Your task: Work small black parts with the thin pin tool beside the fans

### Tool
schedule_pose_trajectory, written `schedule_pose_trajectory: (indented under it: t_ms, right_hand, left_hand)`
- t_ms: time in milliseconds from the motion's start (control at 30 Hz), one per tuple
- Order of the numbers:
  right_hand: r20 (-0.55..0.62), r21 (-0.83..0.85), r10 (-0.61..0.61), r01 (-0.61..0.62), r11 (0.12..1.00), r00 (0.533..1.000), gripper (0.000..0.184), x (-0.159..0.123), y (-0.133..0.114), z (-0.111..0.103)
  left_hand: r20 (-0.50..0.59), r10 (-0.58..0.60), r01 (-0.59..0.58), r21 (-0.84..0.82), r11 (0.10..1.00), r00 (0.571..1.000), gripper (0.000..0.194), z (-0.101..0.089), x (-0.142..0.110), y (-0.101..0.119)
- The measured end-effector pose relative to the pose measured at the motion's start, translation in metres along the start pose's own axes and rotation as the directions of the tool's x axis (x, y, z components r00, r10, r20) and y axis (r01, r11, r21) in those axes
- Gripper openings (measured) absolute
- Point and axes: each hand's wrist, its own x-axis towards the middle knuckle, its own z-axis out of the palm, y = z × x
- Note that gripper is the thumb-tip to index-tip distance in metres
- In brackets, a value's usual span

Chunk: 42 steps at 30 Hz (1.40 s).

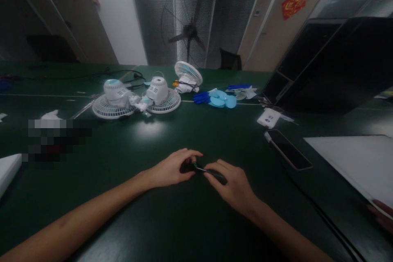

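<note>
My right hand [235, 183] grips a screwdriver [217, 175] by its dark handle, and the thin metal shaft points left. Its tip meets a small green part [194, 164] at the fingers of my left hand [174, 168]. Those fingers curl around the part, thumb below and forefinger stretched out above it. Most of the part is hidden, so its kind cannot be made out. Both hands are low over the dark green table [153, 221], near its middle.
White desk fans [113, 94] lie farther back, with light-blue fan blades [222, 99] and blue gloves [201, 98] beside them. At right are a phone [290, 149], a white box [268, 118], a large black monitor [331, 65] and a white panel [353, 155]. Someone's hand [382, 213] shows at the right edge.
</note>
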Motion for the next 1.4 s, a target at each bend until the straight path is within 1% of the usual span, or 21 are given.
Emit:
schedule_pose_trajectory:
  t_ms: [67, 167, 233, 333, 467, 533, 633, 700, 767, 867, 967, 1033, 1067, 1133, 1167, 1200, 1233, 1300, 1333, 1367, 1400]
  right_hand:
    - [-0.031, 0.043, 0.032, -0.031, 0.999, 0.999, 0.017, 0.001, 0.001, 0.000]
    - [-0.029, 0.067, 0.045, -0.043, 0.997, 0.999, 0.017, 0.001, 0.003, -0.001]
    - [-0.004, 0.036, 0.021, -0.021, 0.999, 1.000, 0.016, 0.001, 0.003, -0.002]
    - [0.044, -0.012, -0.025, 0.025, 1.000, 0.999, 0.016, 0.000, 0.000, -0.003]
    - [0.070, 0.000, -0.059, 0.059, 0.998, 0.996, 0.016, -0.001, -0.002, -0.005]
    - [0.040, 0.027, -0.052, 0.050, 0.998, 0.998, 0.016, -0.002, -0.001, -0.006]
    - [-0.031, 0.091, -0.016, 0.019, 0.996, 0.999, 0.016, -0.002, 0.001, -0.009]
    - [-0.088, 0.138, 0.015, -0.003, 0.990, 0.996, 0.016, -0.002, 0.002, -0.011]
    - [-0.127, 0.177, 0.046, -0.023, 0.984, 0.991, 0.017, -0.001, 0.003, -0.012]
    - [-0.152, 0.197, 0.086, -0.055, 0.979, 0.985, 0.018, -0.001, 0.005, -0.013]
    - [-0.167, 0.195, 0.100, -0.066, 0.978, 0.981, 0.017, -0.001, 0.005, -0.013]
    - [-0.163, 0.206, 0.097, -0.063, 0.976, 0.982, 0.017, -0.002, 0.004, -0.013]
    - [-0.157, 0.214, 0.095, -0.060, 0.975, 0.983, 0.017, -0.002, 0.004, -0.014]
    - [-0.146, 0.229, 0.094, -0.059, 0.972, 0.985, 0.018, -0.003, 0.003, -0.014]
    - [-0.144, 0.233, 0.092, -0.057, 0.971, 0.985, 0.018, -0.003, 0.004, -0.015]
    - [-0.141, 0.237, 0.091, -0.055, 0.970, 0.986, 0.018, -0.003, 0.004, -0.015]
    - [-0.135, 0.242, 0.090, -0.055, 0.969, 0.987, 0.018, -0.003, 0.004, -0.015]
    - [-0.123, 0.253, 0.090, -0.056, 0.966, 0.988, 0.018, -0.003, 0.004, -0.015]
    - [-0.118, 0.258, 0.088, -0.055, 0.965, 0.989, 0.018, -0.003, 0.004, -0.015]
    - [-0.114, 0.262, 0.086, -0.054, 0.964, 0.990, 0.018, -0.003, 0.004, -0.015]
    - [-0.113, 0.264, 0.083, -0.051, 0.963, 0.990, 0.018, -0.003, 0.004, -0.015]
  left_hand:
    - [0.000, -0.007, 0.007, -0.012, 1.000, 1.000, 0.058, 0.000, 0.000, 0.001]
    - [0.008, 0.002, -0.002, -0.027, 1.000, 1.000, 0.057, 0.000, 0.000, 0.002]
    - [0.007, 0.020, -0.019, -0.012, 1.000, 1.000, 0.055, -0.001, 0.001, 0.004]
    - [0.009, 0.049, -0.049, 0.032, 0.998, 0.999, 0.045, -0.003, 0.002, 0.007]
    - [0.028, 0.086, -0.088, 0.077, 0.993, 0.996, 0.035, -0.005, 0.003, 0.011]
    - [0.031, 0.099, -0.102, 0.104, 0.989, 0.995, 0.034, -0.005, 0.002, 0.013]
    - [0.025, 0.080, -0.083, 0.147, 0.986, 0.996, 0.029, -0.003, 0.000, 0.014]
    - [0.022, 0.072, -0.075, 0.179, 0.981, 0.997, 0.034, -0.002, -0.001, 0.013]
    - [0.027, 0.092, -0.096, 0.210, 0.973, 0.995, 0.038, 0.000, -0.003, 0.011]
    - [0.041, 0.123, -0.128, 0.204, 0.971, 0.992, 0.025, 0.004, -0.004, 0.008]
    - [-0.025, 0.107, -0.102, 0.134, 0.986, 0.994, 0.016, 0.002, -0.001, 0.005]
    - [-0.099, 0.045, -0.036, 0.087, 0.996, 0.994, 0.013, -0.007, 0.002, -0.001]
    - [-0.140, -0.009, 0.019, 0.075, 0.997, 0.990, 0.014, -0.016, 0.003, -0.007]
    - [-0.248, -0.128, 0.151, 0.075, 0.986, 0.960, 0.017, -0.040, 0.000, -0.026]
    - [-0.318, -0.184, 0.221, 0.085, 0.971, 0.930, 0.021, -0.055, -0.003, -0.039]
    - [-0.396, -0.216, 0.272, 0.091, 0.958, 0.892, 0.025, -0.072, -0.009, -0.054]
    - [-0.483, -0.237, 0.311, 0.078, 0.947, 0.843, 0.028, -0.089, -0.016, -0.070]
    - [-0.656, -0.261, 0.385, 0.049, 0.922, 0.708, 0.033, -0.121, -0.034, -0.101]
    - [-0.708, -0.264, 0.424, 0.055, 0.904, 0.655, 0.035, -0.134, -0.043, -0.115]
    - [-0.727, -0.294, 0.477, 0.053, 0.877, 0.621, 0.037, -0.144, -0.051, -0.127]
    - [-0.733, -0.316, 0.518, 0.058, 0.853, 0.603, 0.037, -0.152, -0.058, -0.135]
